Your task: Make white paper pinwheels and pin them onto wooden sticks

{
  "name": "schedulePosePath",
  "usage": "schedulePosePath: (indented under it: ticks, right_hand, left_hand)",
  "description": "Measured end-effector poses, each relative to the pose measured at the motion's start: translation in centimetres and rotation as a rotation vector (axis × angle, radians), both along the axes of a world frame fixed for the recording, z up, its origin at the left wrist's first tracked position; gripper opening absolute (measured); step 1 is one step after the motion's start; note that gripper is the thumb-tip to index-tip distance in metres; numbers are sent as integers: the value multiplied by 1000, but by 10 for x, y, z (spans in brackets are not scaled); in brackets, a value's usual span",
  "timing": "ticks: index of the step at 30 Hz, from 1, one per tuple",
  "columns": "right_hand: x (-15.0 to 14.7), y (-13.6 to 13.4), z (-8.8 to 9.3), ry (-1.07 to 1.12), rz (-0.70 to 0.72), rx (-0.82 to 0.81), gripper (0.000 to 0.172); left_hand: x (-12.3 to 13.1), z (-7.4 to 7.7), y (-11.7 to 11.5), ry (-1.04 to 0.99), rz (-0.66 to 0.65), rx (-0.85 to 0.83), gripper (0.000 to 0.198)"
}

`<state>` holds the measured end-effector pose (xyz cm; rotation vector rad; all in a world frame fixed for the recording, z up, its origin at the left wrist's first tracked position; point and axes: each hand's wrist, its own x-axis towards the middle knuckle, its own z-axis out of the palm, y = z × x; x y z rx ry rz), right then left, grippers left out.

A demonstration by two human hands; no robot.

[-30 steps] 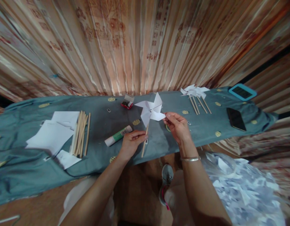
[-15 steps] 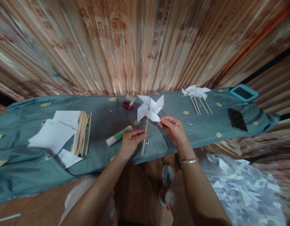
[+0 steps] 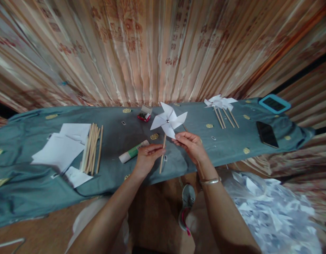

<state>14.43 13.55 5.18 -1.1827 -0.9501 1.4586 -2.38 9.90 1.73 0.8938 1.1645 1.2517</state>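
Pinwheel (image 3: 168, 120), white paper, four blades, silver centre pin; left hand (image 3: 147, 158) grips its stick (image 3: 160, 166); right hand (image 3: 190, 144) pinches a blade.

We see the left hand (image 3: 147, 158) pinching the stick (image 3: 162, 155) of a white paper pinwheel (image 3: 168, 120), the right hand (image 3: 190, 145) touching its lower blade; glue stick (image 3: 133, 152), spare sticks (image 3: 92, 148), paper sheets (image 3: 59, 150) lie on the counter (image 3: 112, 130).

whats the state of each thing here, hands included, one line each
pinwheel, held upright on its stick
left hand, shut on the pinwheel's stick
right hand, fingers pinching a lower blade
small box, lid open
glue stick, lying on its side
phone, flat, screen dark
finished pinwheels, lying flat
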Motion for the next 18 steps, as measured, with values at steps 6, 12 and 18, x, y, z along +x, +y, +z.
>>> schedulePosePath:
  ticks: [6, 12, 18]
  right_hand:
    - [-3, -1, -2, 7, 11, -10, 35]
    - [-6, -1, -4, -9, 37, -2, 37]
    - [-8, -5, -4, -21, 127, 50, 33]
  left_hand:
    - [0, 1, 0, 0, -13, 5, 24]
    - [1, 1, 0, -5, -14, -8, 26]
    - [1, 2, -1, 0, -10, -10, 24]
